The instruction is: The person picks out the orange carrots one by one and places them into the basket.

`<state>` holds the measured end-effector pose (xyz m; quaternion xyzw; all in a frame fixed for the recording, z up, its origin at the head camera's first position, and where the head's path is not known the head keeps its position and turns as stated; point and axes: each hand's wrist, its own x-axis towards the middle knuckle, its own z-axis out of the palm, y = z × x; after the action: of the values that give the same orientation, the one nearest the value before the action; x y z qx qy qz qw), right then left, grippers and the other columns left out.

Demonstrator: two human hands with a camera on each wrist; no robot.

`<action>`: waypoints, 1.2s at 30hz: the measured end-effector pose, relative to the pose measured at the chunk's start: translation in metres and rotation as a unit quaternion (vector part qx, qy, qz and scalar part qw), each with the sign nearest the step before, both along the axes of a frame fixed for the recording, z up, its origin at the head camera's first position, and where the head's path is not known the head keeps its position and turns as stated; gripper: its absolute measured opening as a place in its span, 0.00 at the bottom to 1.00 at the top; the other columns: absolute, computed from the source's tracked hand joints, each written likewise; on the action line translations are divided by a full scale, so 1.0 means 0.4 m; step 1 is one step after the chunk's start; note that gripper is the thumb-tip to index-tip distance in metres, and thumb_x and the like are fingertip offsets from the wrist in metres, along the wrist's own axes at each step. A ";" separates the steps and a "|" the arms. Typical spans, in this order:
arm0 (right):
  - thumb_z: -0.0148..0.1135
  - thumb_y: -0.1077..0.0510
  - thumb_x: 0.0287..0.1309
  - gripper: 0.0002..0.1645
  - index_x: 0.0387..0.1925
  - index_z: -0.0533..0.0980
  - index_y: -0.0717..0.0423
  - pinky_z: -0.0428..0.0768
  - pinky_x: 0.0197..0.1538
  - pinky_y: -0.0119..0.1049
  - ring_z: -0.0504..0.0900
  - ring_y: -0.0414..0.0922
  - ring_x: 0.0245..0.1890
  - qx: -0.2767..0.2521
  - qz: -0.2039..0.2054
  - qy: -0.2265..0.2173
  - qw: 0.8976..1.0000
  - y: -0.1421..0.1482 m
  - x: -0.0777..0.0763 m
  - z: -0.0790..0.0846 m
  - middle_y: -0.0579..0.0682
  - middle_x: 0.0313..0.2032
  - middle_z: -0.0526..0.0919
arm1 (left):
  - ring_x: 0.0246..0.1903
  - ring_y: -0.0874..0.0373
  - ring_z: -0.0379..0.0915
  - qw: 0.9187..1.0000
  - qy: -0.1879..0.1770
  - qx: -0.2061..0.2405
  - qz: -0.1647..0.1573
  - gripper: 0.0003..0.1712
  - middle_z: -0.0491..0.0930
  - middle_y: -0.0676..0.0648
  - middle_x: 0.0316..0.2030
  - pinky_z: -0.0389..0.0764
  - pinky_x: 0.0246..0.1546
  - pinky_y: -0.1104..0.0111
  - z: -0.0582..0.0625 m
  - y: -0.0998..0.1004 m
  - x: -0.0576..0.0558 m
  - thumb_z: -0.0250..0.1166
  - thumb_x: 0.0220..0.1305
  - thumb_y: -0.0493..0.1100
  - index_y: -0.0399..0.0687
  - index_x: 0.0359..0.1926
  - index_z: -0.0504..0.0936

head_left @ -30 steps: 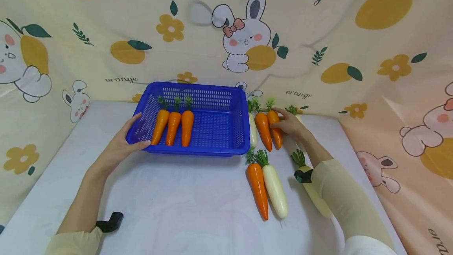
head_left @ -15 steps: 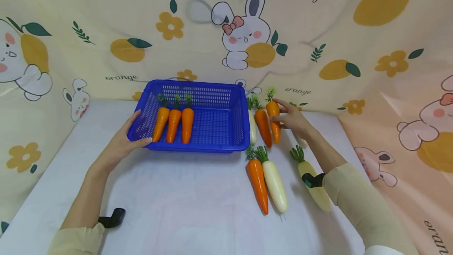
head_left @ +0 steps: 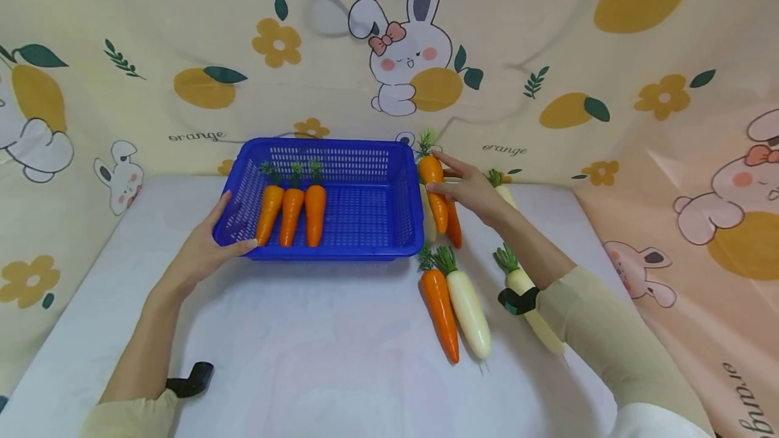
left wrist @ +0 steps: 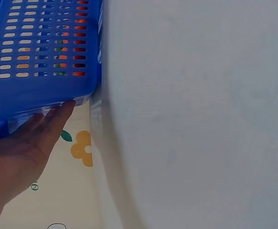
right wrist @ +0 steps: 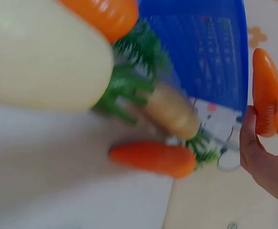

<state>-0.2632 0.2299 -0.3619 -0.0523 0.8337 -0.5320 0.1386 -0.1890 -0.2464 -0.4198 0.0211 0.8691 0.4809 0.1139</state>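
Note:
A blue plastic basket (head_left: 371,222) stands at the back of the table, with three orange carrots (head_left: 315,215) side by side in its left half. My left hand (head_left: 197,255) grips its left end, thumb at the front corner and fingers along the side; the left wrist view shows the fingers (left wrist: 57,117) at the basket's edge. Beside the basket's right rim, my right hand (head_left: 471,191) pinches another carrot (head_left: 433,188), leafy top up, off the table. Behind it lie another carrot (head_left: 454,225) and a partly covered white radish (head_left: 428,215).
On the table's right side, a carrot (head_left: 439,316) and a white radish (head_left: 468,316) lie side by side. Another radish (head_left: 538,320) lies under the right wrist, and one (head_left: 502,189) sits behind the right hand. A printed cloth (head_left: 341,73) hangs behind the table.
My right hand has lifted the carrot from the row beside the basket and carried it left toward the basket's right rim. My left hand stays on the basket.

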 end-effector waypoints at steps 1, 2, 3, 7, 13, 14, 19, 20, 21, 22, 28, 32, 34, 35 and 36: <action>0.66 0.51 0.63 0.44 0.76 0.57 0.34 0.78 0.59 0.47 0.72 0.54 0.62 -0.003 0.006 0.001 1.000 -0.013 -0.002 0.002 0.58 0.70 0.64 | 0.75 0.31 0.29 1.000 0.002 0.001 0.002 0.63 0.32 0.39 0.78 0.39 0.67 0.31 -0.002 0.001 0.000 0.69 0.62 0.57 0.70 0.78 0.29; 0.66 0.51 0.63 0.44 0.76 0.58 0.34 0.78 0.59 0.48 0.72 0.53 0.63 -0.005 0.009 0.002 1.000 -0.026 -0.006 0.004 0.57 0.70 0.65 | 0.75 0.31 0.29 1.000 0.005 0.002 0.003 0.63 0.32 0.39 0.78 0.39 0.67 0.31 -0.003 0.003 0.000 0.69 0.62 0.57 0.70 0.78 0.29; 0.66 0.50 0.63 0.43 0.76 0.58 0.34 0.77 0.60 0.48 0.72 0.53 0.63 -0.004 0.013 0.003 1.000 -0.039 -0.008 0.006 0.57 0.70 0.65 | 0.75 0.32 0.29 1.000 0.007 0.003 0.005 0.63 0.32 0.39 0.78 0.40 0.67 0.31 -0.004 0.003 0.000 0.69 0.62 0.57 0.70 0.78 0.29; 0.66 0.53 0.64 0.44 0.76 0.57 0.37 0.76 0.61 0.51 0.68 0.55 0.66 -0.017 0.030 -0.002 0.999 -0.096 -0.022 0.015 0.57 0.71 0.63 | 0.75 0.32 0.28 1.000 0.008 0.012 0.009 0.62 0.31 0.41 0.78 0.39 0.67 0.31 -0.008 0.004 0.001 0.69 0.63 0.56 0.71 0.77 0.28; 0.67 0.55 0.63 0.44 0.76 0.58 0.41 0.81 0.55 0.44 0.75 0.53 0.59 -0.019 0.039 -0.008 0.999 -0.180 -0.027 0.038 0.59 0.66 0.68 | 0.75 0.33 0.27 1.000 0.014 0.022 0.007 0.62 0.31 0.42 0.78 0.37 0.68 0.32 -0.007 -0.003 0.005 0.69 0.63 0.55 0.71 0.77 0.28; 0.67 0.55 0.63 0.44 0.76 0.59 0.41 0.82 0.54 0.44 0.77 0.53 0.56 -0.022 0.039 -0.009 0.999 -0.192 -0.028 0.036 0.59 0.65 0.69 | 0.75 0.34 0.27 1.000 0.015 0.023 0.006 0.62 0.31 0.42 0.79 0.37 0.68 0.33 -0.007 -0.004 0.004 0.69 0.63 0.55 0.71 0.77 0.28; 0.70 0.57 0.60 0.44 0.75 0.61 0.43 0.83 0.52 0.45 0.81 0.53 0.49 -0.040 0.032 -0.009 0.999 -0.254 -0.051 -0.004 0.61 0.60 0.73 | 0.76 0.35 0.26 0.999 0.015 0.027 0.006 0.62 0.30 0.43 0.79 0.36 0.68 0.33 -0.006 -0.006 0.003 0.69 0.63 0.54 0.70 0.77 0.28; 0.70 0.57 0.60 0.45 0.75 0.61 0.44 0.83 0.52 0.46 0.81 0.52 0.49 -0.040 0.028 -0.012 0.999 -0.267 -0.055 -0.012 0.61 0.59 0.74 | 0.76 0.35 0.26 0.999 0.015 0.028 0.007 0.62 0.30 0.44 0.79 0.36 0.68 0.33 -0.007 -0.005 0.003 0.69 0.63 0.54 0.70 0.77 0.28; 0.71 0.57 0.59 0.45 0.75 0.61 0.44 0.83 0.52 0.46 0.81 0.52 0.48 -0.041 0.023 -0.016 0.999 -0.280 -0.059 -0.021 0.62 0.58 0.75 | 0.76 0.35 0.26 0.999 0.016 0.030 0.007 0.62 0.30 0.44 0.79 0.36 0.69 0.33 -0.008 -0.005 0.004 0.69 0.63 0.54 0.70 0.77 0.28; 0.71 0.57 0.59 0.45 0.75 0.61 0.45 0.83 0.52 0.46 0.82 0.52 0.48 -0.043 0.020 -0.020 0.999 -0.293 -0.061 -0.029 0.62 0.56 0.76 | 0.76 0.35 0.26 0.999 0.016 0.032 0.007 0.62 0.30 0.44 0.79 0.36 0.69 0.33 -0.009 -0.005 0.005 0.69 0.63 0.54 0.70 0.77 0.28; 0.71 0.59 0.58 0.46 0.75 0.61 0.46 0.85 0.47 0.40 0.83 0.52 0.47 -0.046 0.027 -0.030 0.998 -0.353 -0.075 -0.073 0.62 0.55 0.78 | 0.75 0.35 0.25 0.999 0.014 0.039 0.005 0.61 0.29 0.44 0.79 0.36 0.68 0.33 -0.012 -0.006 0.014 0.68 0.64 0.53 0.70 0.77 0.28; 0.73 0.58 0.57 0.46 0.75 0.62 0.48 0.86 0.44 0.40 0.83 0.52 0.47 -0.009 0.036 -0.015 0.999 -0.383 -0.085 -0.097 0.62 0.56 0.77 | 0.76 0.35 0.25 0.999 0.015 0.035 0.007 0.61 0.30 0.44 0.79 0.36 0.68 0.33 -0.010 -0.007 0.013 0.68 0.64 0.54 0.71 0.77 0.28; 0.73 0.58 0.56 0.46 0.74 0.62 0.49 0.85 0.44 0.39 0.83 0.52 0.47 0.013 0.038 -0.010 0.999 -0.397 -0.090 -0.111 0.62 0.56 0.78 | 0.76 0.35 0.26 0.999 0.016 0.035 0.005 0.61 0.30 0.44 0.79 0.36 0.69 0.33 -0.011 -0.006 0.010 0.68 0.64 0.54 0.71 0.77 0.28; 0.73 0.58 0.56 0.47 0.74 0.62 0.49 0.85 0.44 0.39 0.83 0.52 0.47 0.025 0.041 -0.009 0.999 -0.404 -0.093 -0.118 0.62 0.56 0.78 | 0.76 0.36 0.26 0.999 0.017 0.036 0.004 0.62 0.30 0.44 0.79 0.36 0.69 0.33 -0.012 -0.005 0.008 0.69 0.63 0.54 0.71 0.77 0.28; 0.74 0.57 0.56 0.47 0.74 0.62 0.49 0.85 0.45 0.38 0.82 0.52 0.48 0.043 0.047 -0.003 0.998 -0.411 -0.095 -0.126 0.61 0.58 0.77 | 0.76 0.36 0.26 0.999 0.016 0.035 0.003 0.62 0.30 0.45 0.79 0.36 0.69 0.33 -0.012 -0.005 0.008 0.69 0.63 0.55 0.71 0.77 0.28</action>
<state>-0.3013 0.0656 -0.4122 -0.0839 0.8521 -0.4883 0.1687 -0.1858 -0.2483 -0.4248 0.0296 0.8534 0.5111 0.0980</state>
